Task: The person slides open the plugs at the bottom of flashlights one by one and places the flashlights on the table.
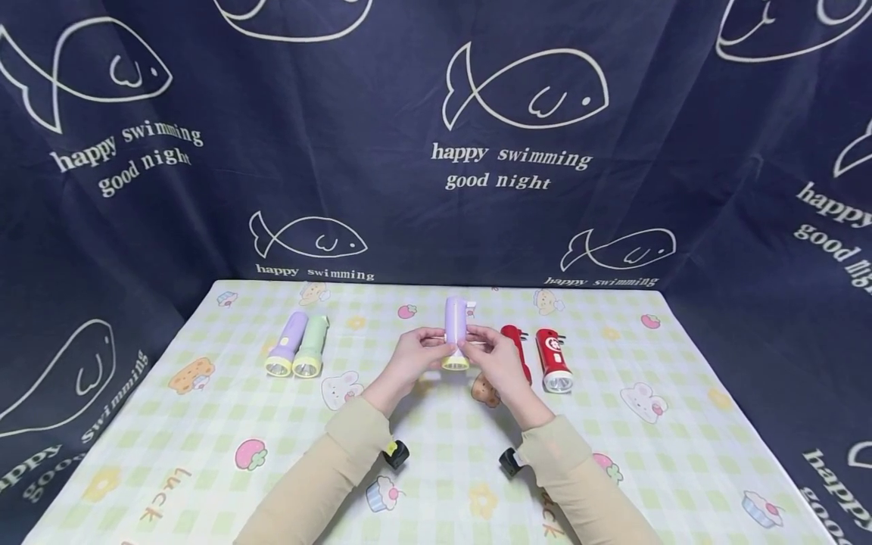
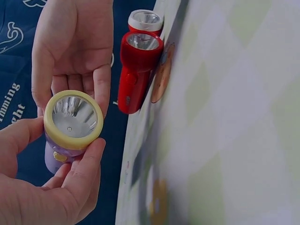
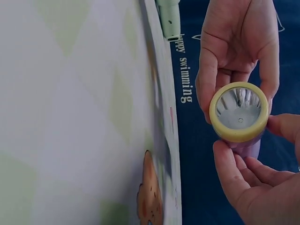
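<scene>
Both hands hold a purple flashlight [image 1: 456, 318] above the middle of the table, its yellow-rimmed lens end towards me. My left hand [image 1: 412, 356] pinches it from the left, near the head, with a yellow switch [image 2: 60, 156] showing beside the fingers in the left wrist view. From the other side my right hand [image 1: 499, 363] grips the same flashlight, fingertips against the body just behind the rim [image 3: 239, 136]. A small white piece [image 1: 471, 305] sticks out at the flashlight's upper right. Behind the right hand lies a red flashlight [image 1: 515, 341], partly hidden.
To the left, another purple flashlight [image 1: 291, 337] and a green flashlight [image 1: 312, 341] lie side by side. A second red flashlight [image 1: 552, 352] with a white rim lies at the right. The checked tablecloth [image 1: 225, 401] reaches a dark blue curtain [image 1: 409, 219] behind.
</scene>
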Tool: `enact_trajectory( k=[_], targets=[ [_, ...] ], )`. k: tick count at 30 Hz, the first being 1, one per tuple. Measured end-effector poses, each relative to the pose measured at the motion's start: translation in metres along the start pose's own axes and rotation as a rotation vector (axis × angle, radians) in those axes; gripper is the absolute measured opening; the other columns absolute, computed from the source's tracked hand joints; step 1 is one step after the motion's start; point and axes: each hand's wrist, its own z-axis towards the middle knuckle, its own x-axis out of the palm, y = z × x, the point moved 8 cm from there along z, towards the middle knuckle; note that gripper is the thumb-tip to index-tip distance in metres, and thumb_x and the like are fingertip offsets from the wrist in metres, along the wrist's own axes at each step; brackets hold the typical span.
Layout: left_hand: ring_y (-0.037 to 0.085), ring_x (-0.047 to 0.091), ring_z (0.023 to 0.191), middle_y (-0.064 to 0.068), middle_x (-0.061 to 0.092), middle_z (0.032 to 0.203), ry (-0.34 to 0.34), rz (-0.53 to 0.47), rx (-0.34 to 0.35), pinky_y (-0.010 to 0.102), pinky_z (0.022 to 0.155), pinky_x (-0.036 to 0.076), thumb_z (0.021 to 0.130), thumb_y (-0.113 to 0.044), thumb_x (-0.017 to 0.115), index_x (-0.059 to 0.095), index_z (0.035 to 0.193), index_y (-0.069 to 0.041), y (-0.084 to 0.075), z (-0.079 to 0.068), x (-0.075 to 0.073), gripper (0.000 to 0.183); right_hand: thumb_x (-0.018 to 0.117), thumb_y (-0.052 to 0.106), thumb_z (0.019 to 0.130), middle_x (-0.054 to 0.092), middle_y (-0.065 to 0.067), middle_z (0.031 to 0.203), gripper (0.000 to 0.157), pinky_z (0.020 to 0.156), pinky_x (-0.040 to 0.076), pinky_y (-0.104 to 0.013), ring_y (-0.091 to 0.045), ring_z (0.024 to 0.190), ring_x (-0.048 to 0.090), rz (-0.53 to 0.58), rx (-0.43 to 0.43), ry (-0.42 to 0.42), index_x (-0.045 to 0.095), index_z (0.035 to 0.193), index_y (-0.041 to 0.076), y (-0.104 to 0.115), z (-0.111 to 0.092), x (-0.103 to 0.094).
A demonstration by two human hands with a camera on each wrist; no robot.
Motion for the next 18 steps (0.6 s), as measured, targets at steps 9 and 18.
enact_trajectory(
  k=[9,18],
  targets=[
    [0.014,0.064,0.073,0.018,0.065,0.101,0.017,-0.002,-0.052,0.030,0.069,0.058,0.083,-0.010,0.070,0.055,0.117,0.007,0.012,0.004,0.007,0.041,0.068,0.022,0.085,0.070,-0.012,0.103,0.035,0.075,0.055,-0.030,-0.022,0.091,0.065,-0.152,-0.025,-0.035,0.066,0.115,0.004,-0.002,0.000,-0.003],
    [0.016,0.064,0.072,0.017,0.065,0.096,0.046,0.007,-0.074,0.039,0.075,0.058,0.085,-0.006,0.066,0.052,0.117,0.012,0.002,-0.007,0.017,0.039,0.068,0.018,0.085,0.071,-0.016,0.101,0.035,0.084,0.054,-0.040,-0.027,0.095,0.067,-0.223,-0.051,-0.029,0.066,0.114,-0.001,-0.003,0.001,-0.004]
  ],
)
